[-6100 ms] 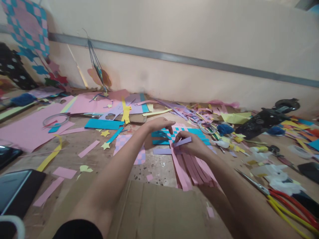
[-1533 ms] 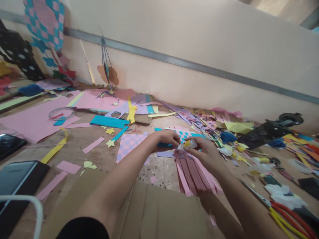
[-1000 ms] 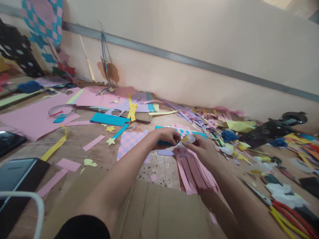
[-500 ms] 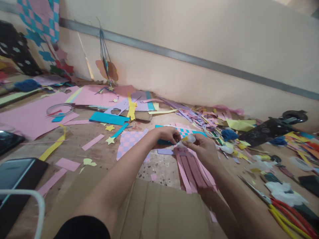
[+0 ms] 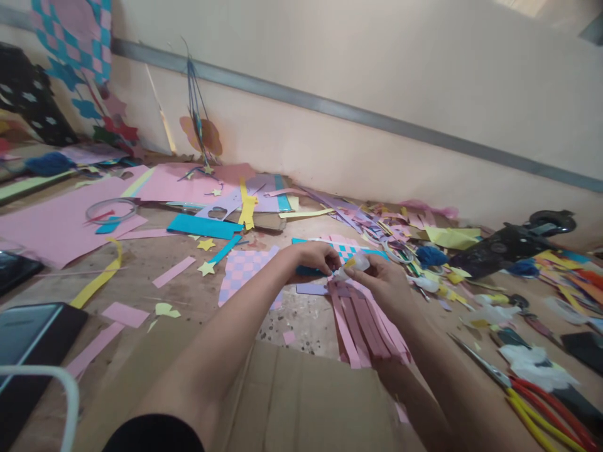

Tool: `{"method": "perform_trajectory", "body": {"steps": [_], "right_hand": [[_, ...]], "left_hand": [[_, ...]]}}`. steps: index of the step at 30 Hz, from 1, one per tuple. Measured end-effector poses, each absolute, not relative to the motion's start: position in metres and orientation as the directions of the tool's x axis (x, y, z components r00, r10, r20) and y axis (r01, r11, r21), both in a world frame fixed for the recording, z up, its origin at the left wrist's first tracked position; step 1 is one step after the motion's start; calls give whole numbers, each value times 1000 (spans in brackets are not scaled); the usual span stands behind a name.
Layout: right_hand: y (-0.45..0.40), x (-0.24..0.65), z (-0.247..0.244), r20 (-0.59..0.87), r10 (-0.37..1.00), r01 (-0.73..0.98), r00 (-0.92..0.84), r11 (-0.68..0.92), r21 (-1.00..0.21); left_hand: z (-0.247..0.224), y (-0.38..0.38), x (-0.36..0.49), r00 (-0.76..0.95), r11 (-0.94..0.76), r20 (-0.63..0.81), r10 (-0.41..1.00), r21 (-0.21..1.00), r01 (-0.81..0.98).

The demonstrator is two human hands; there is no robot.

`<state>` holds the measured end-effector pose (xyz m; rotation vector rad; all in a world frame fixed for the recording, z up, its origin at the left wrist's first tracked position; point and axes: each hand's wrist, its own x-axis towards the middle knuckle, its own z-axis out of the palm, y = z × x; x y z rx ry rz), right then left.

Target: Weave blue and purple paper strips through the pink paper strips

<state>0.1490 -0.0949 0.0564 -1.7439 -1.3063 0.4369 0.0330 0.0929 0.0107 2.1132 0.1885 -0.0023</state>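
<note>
A half-woven paper sheet [image 5: 348, 252] in blue, white and pink lies in front of me, with long loose pink strips [image 5: 370, 326] hanging toward me. My left hand [image 5: 319, 257] is closed at the sheet's near edge, thumb and fingers pinched on the paper; its fingertips are partly hidden. In my right hand [image 5: 384, 276] is a small translucent glue bottle [image 5: 358, 262] with a yellow label, tilted so its nozzle end points left at the paper near my left fingers. A lilac strip [image 5: 311, 289] lies just below the sheet's edge.
Left of my hands lies a pink-and-lilac checkered paper [image 5: 242, 270]. Cardboard [image 5: 306, 402] covers the near table. Scissors [image 5: 511, 383] with red and yellow handles lie right, a phone box [image 5: 38, 351] left. Paper scraps [image 5: 362, 216] pile along the wall beside a black tape dispenser [image 5: 509, 245].
The view has shifted very slightly. Both hands keep nearly the same pose, with the glue bottle still at the paper's edge.
</note>
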Motion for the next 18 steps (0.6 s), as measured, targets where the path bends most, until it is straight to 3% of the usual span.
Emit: {"method": "perform_trajectory", "body": {"steps": [6, 12, 18], "right_hand": [[-92, 148, 54, 223, 890, 557, 399, -43, -829], [-97, 147, 59, 224, 902, 630, 370, -65, -774], [-96, 148, 51, 210, 909, 565, 360, -34, -824]], "left_hand": [[10, 92, 32, 984, -493, -85, 154, 857, 151], [8, 94, 34, 988, -495, -76, 132, 859, 132], [8, 95, 34, 989, -514, -76, 128, 848, 131]]}}
